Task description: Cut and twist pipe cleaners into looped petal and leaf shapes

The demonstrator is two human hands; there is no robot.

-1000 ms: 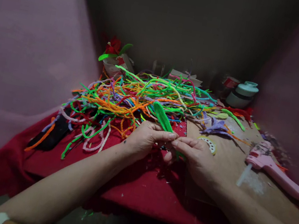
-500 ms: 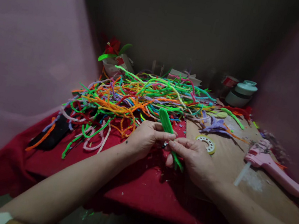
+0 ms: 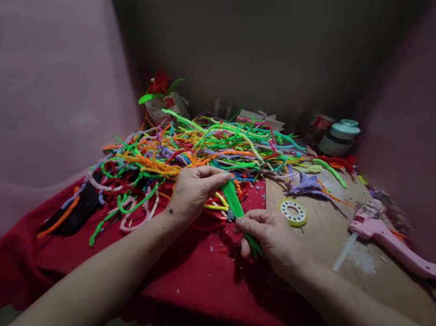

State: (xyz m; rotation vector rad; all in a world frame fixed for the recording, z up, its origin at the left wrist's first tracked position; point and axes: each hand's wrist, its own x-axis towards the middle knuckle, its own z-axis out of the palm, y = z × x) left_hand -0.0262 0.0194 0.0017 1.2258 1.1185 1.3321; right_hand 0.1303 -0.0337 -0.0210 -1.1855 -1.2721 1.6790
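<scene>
A flat green fuzzy strip (image 3: 234, 197) slants between my two hands above the red cloth. My left hand (image 3: 195, 191) pinches its upper end between thumb and fingers. Its lower part is in the closed fingers of my right hand (image 3: 269, 232), and loose green ends stick out below them. A small dark metal object (image 3: 230, 216) shows beside the strip, left of my right fingertips. Behind my left hand lies a big tangle of coloured fuzzy stems (image 3: 204, 144).
On the brown board (image 3: 318, 265) lie a pink glue gun (image 3: 393, 244), a yellow-rimmed tape roll (image 3: 293, 213) and a purple fuzzy piece (image 3: 307, 185). A teal-lidded jar (image 3: 339, 138) stands behind. Red cloth (image 3: 196, 288) covers the table's front.
My left hand has slid up and left along the green strip to its upper end. My right hand still grips the lower part. The view has shifted slightly.
</scene>
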